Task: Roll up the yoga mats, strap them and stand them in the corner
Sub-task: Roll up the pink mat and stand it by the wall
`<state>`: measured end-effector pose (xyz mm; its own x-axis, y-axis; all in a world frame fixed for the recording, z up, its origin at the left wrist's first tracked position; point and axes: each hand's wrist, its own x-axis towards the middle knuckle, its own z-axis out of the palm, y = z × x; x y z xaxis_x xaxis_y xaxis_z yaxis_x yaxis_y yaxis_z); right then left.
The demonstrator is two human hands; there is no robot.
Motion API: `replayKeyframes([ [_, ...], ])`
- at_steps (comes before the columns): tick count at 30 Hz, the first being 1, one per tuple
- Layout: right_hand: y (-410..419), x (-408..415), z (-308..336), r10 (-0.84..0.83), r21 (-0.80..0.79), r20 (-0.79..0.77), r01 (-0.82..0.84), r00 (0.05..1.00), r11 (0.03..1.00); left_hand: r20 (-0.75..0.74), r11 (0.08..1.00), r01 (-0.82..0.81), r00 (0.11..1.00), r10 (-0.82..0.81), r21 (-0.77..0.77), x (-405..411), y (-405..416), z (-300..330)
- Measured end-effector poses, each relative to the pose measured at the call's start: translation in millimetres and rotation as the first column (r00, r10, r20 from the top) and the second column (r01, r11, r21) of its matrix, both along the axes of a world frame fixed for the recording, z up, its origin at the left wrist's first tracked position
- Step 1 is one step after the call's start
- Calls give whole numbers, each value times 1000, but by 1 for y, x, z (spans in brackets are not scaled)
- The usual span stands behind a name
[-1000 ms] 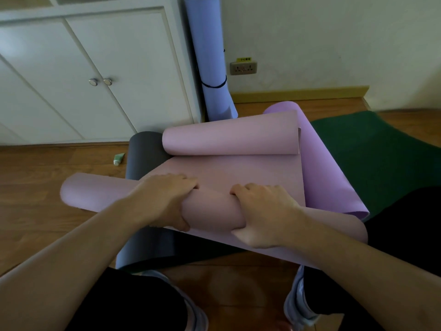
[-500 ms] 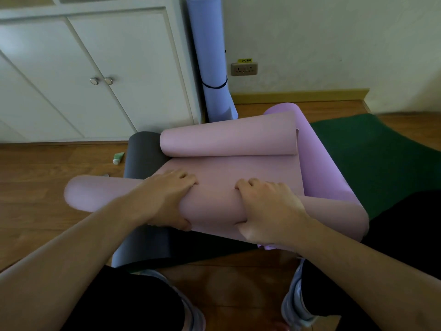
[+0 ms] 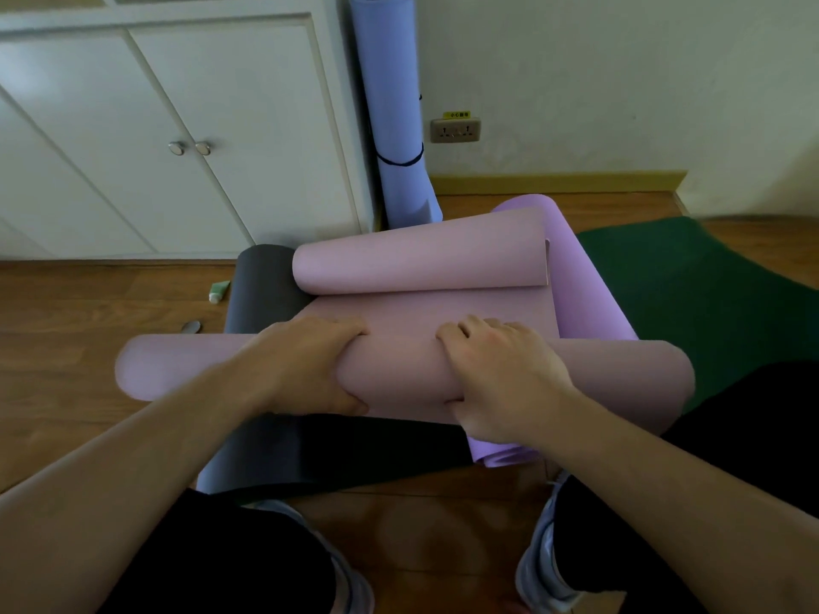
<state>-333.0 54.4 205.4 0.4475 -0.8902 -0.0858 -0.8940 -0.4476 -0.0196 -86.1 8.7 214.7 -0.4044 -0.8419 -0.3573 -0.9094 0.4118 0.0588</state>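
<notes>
Fingers of both hands curl over the rolled near end of the pink mat [image 3: 399,370] at mid-frame: the left hand [image 3: 310,365] grips left of centre, the right hand [image 3: 501,378] just right of it, thumbs tucked under the roll. Its far end curls up in a second roll above. Beneath lie a black mat [image 3: 261,285], a purple mat [image 3: 585,281] and a green mat [image 3: 691,281] on the wooden floor [image 3: 88,312]. At upper centre a blue mat [image 3: 394,104], rolled and strapped, stands upright beside the white cabinet [image 3: 177,104].
</notes>
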Motion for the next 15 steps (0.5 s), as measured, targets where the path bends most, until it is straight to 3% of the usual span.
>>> replayKeyframes([
  [4,-13,-17,17,12,-42,-51,-14,999,999,24,994,32,999,-30,-108,-7,2,-4],
  [8,-31,-35,37,17,-137,-100,-31,995,990,-75,957,-49,997,29,-286,-24,4,3],
  [15,-32,-59,34,-80,-188,-242,34,967,982,-126,935,-72,992,30,-347,-59,9,8],
])
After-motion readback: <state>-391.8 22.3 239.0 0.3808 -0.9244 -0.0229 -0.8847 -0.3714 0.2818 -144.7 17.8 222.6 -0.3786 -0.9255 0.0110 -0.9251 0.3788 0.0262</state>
